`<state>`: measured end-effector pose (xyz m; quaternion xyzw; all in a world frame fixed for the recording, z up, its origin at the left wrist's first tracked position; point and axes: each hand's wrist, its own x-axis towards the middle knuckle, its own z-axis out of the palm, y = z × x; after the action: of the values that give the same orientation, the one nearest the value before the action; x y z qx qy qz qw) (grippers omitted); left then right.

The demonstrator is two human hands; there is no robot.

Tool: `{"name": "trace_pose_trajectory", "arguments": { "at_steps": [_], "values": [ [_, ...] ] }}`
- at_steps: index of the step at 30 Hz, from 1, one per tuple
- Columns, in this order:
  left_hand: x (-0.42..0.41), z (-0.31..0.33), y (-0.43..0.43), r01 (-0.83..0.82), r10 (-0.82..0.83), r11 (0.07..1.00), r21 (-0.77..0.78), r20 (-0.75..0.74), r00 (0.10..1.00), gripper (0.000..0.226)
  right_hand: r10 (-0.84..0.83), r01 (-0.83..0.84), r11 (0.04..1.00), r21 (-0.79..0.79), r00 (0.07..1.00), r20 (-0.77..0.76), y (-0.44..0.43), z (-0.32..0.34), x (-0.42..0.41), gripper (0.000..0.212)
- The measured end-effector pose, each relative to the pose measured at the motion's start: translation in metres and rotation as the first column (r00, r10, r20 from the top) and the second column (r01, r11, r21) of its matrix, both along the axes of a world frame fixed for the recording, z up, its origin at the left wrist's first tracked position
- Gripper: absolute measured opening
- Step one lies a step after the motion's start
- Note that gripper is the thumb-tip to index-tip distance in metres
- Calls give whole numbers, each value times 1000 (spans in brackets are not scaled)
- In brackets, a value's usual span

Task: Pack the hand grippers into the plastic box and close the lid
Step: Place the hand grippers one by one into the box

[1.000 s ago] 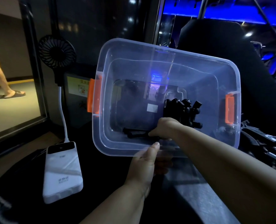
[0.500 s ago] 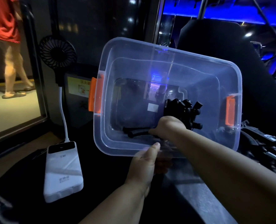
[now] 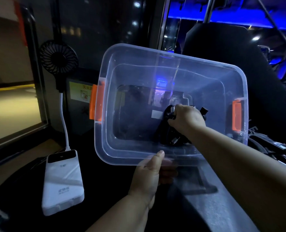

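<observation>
We are in the middle of the packing. Our left hand (image 3: 149, 174) holds the clear plastic box (image 3: 155, 52) by its near rim, thumb pressed flat on top of the rim and the fingers showing dimly through the plastic underneath. The box is tipped so that its open mouth faces us. Our right hand (image 3: 185, 119) reaches down inside it, fingers curled tight around a black bunch of hand grippers (image 3: 167, 131) whose metal springs catch the light. The bunch lies against the bottom at the right end, so we judge this lot is all but placed and only needs letting go. Off to the right, outside the box, lies a dark heap (image 3: 273, 148) that looks like more grippers, though it is too dim to be sure; if so, those are left to go in. Both orange latches (image 3: 95, 102) hang unfastened and no lid is on the box. A pale flat panel (image 3: 189, 181) under our right forearm may be the lid, but we cannot tell. Closing and latching are not yet done.
</observation>
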<state>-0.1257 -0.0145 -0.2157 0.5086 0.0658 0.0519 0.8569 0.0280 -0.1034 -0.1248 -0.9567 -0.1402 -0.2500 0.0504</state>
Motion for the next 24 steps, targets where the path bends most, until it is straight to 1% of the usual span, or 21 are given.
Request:
{"name": "trace_pose_trajectory", "arguments": {
  "at_steps": [4, 8, 11, 14, 18, 20, 22, 24],
  "values": [
    [0, 2, 0, -8, 8, 1000, 5, -8, 1000, 32, 18, -18, 1000, 9, 1000, 20, -9, -2, 6, 22],
    [-2, 4, 0, -5, 5, 1000, 9, -13, 1000, 33, -39, 39, 999, -6, 999, 28, -11, -5, 16, 32],
    [-3, 4, 0, 6, -5, 1000, 24, -12, 1000, 36, -100, 103, 993, -50, 993, 63, -12, -5, 16, 40],
    [-3, 5, 0, -1, 2, 1000, 21, -18, 1000, 34, -126, 140, 983, -117, 985, 118, -9, -6, 13, 45],
    [-2, 5, 0, -10, 11, 1000, 11, -24, 1000, 34, -152, 183, 959, -216, 977, 153, -4, -4, 11, 54],
    [-2, 5, 0, -9, 9, 1000, 13, -22, 1000, 34, -127, 173, 946, -273, 976, 179, -3, -5, 12, 61],
    [-2, 5, 0, -14, 14, 1000, 10, -23, 1000, 33, -26, 103, 930, -353, 976, 216, -1, -8, 14, 64],
    [-2, 5, 0, -21, 21, 1000, 2, -23, 1000, 33, 75, 25, 890, -455, 977, 199, 1, -13, 16, 65]
  ]
}}
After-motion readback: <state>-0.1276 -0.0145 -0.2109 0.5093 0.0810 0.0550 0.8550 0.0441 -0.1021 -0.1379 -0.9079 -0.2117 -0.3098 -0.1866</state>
